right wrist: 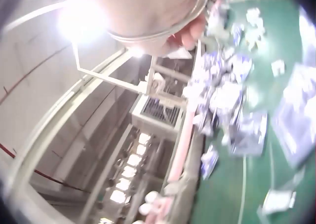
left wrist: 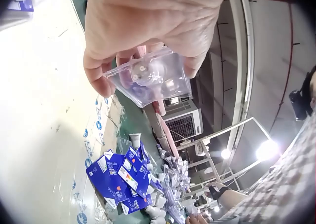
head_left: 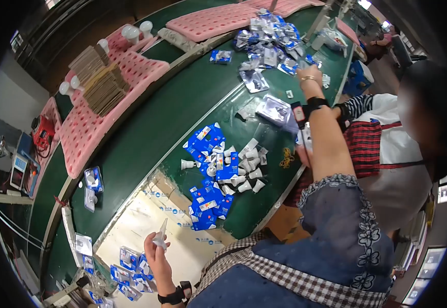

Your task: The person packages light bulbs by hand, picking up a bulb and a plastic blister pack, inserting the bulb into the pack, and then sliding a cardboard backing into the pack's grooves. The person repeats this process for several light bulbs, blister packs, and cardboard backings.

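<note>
My left hand point(head_left: 159, 262) holds a clear plastic blister shell point(left wrist: 170, 81) by its edges, thumb on one side and fingers on the other, above the pale board at the near end. A rounded bulge shows in the shell. My right hand point(head_left: 310, 77) reaches out at arm's length over the far pile of blister packs point(head_left: 269, 43). Its fingers are partly hidden behind the wrist, and a pale piece point(right wrist: 180, 54) shows right by them; I cannot tell whether they grip it. Between the hands lie blue printed cards point(head_left: 208, 203) and white bulbs point(head_left: 246, 172).
A stack of clear shells point(head_left: 277, 113) lies on the green table point(head_left: 146, 138). Finished-looking blue packs point(head_left: 128, 269) sit on the board point(head_left: 141, 210). Pink foam trays point(head_left: 95, 120) with cardboard stacks point(head_left: 103, 87) line the far side. Another person point(head_left: 388, 138) sits at the right.
</note>
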A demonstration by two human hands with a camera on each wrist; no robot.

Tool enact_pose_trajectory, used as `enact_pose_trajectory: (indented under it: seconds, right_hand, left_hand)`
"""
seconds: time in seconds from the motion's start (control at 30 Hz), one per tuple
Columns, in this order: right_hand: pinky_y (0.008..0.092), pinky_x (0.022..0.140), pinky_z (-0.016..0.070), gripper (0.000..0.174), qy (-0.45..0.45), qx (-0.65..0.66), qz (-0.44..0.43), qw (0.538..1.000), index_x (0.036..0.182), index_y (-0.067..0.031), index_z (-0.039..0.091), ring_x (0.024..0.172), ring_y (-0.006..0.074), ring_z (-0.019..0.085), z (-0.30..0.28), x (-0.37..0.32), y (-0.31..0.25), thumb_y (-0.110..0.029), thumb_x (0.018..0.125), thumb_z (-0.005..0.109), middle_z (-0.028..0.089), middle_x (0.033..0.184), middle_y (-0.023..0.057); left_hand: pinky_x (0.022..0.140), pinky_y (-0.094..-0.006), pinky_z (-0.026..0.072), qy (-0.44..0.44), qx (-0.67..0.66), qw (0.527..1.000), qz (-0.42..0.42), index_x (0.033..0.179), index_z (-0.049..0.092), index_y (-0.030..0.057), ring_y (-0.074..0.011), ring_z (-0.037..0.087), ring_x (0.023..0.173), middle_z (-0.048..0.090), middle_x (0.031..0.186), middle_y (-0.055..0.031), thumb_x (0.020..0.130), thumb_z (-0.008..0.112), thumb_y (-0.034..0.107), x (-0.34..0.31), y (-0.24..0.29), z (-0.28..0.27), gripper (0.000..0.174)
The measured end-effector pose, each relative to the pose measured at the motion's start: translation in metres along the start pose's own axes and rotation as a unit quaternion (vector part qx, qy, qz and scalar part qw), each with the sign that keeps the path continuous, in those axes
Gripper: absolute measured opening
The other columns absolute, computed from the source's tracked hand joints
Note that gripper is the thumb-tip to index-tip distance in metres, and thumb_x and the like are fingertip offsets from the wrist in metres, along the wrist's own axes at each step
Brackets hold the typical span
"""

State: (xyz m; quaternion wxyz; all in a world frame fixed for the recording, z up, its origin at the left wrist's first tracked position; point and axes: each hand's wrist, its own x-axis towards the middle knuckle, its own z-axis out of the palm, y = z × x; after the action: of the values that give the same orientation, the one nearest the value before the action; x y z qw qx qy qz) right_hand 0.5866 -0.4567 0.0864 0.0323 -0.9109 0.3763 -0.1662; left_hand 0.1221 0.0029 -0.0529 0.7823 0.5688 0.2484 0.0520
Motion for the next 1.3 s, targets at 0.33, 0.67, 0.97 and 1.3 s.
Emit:
enact_pose_trajectory:
  seconds: [0.33, 0.67, 0.97, 1.3]
  right_hand:
    - [0.0254, 0.062, 0.0521, 0.052, -0.673, 0.272, -0.243, 0.643, 0.111, -0.0022, 0.055, 0.071, 0.0141, 0.064, -0.045, -0.351, -0.025, -0.044, 0.082, 0.065, 0.062, 0.096, 0.0100]
    - [0.0246, 0.068, 0.0537, 0.019, -0.819, 0.372, -0.158, 0.407, 0.086, -0.0033, 0.059, 0.071, 0.0117, 0.064, -0.043, -0.466, 0.028, -0.021, 0.090, 0.059, 0.064, 0.081, 0.0047]
    - [0.0281, 0.062, 0.0551, 0.013, -0.794, 0.382, -0.075, 0.466, 0.089, -0.0032, 0.058, 0.064, 0.0134, 0.062, -0.068, -0.493, 0.051, -0.015, 0.086, 0.060, 0.063, 0.082, 0.0052]
    - [0.0317, 0.062, 0.0583, 0.008, -0.804, 0.444, -0.095, 0.384, 0.087, -0.0024, 0.054, 0.065, 0.0135, 0.061, -0.059, -0.519, 0.075, -0.006, 0.087, 0.060, 0.060, 0.077, 0.0060]
  left_hand:
    - [0.093, -0.0364, 0.0448, -0.078, 0.054, 0.995, 0.023, 0.121, 0.044, 0.0031, -0.0190, 0.050, 0.110, 0.050, 0.121, -0.0105, 0.086, 0.051, 0.005, 0.027, 0.011, 0.025, 0.035]
    - [0.085, -0.0258, 0.0415, -0.061, 0.028, 0.997, 0.044, 0.120, 0.047, 0.0045, -0.0124, 0.051, 0.099, 0.053, 0.110, -0.0050, 0.086, 0.060, 0.009, -0.010, 0.012, 0.012, 0.037]
    - [0.074, -0.0226, 0.0446, -0.024, 0.077, 0.992, 0.094, 0.120, 0.047, 0.0035, -0.0086, 0.052, 0.089, 0.055, 0.105, -0.0047, 0.085, 0.061, 0.007, -0.041, -0.014, 0.001, 0.038]
    - [0.085, -0.0270, 0.0449, -0.031, -0.071, 0.996, 0.041, 0.120, 0.047, 0.0038, -0.0136, 0.053, 0.100, 0.055, 0.110, -0.0073, 0.084, 0.065, 0.012, -0.087, -0.012, -0.015, 0.041]
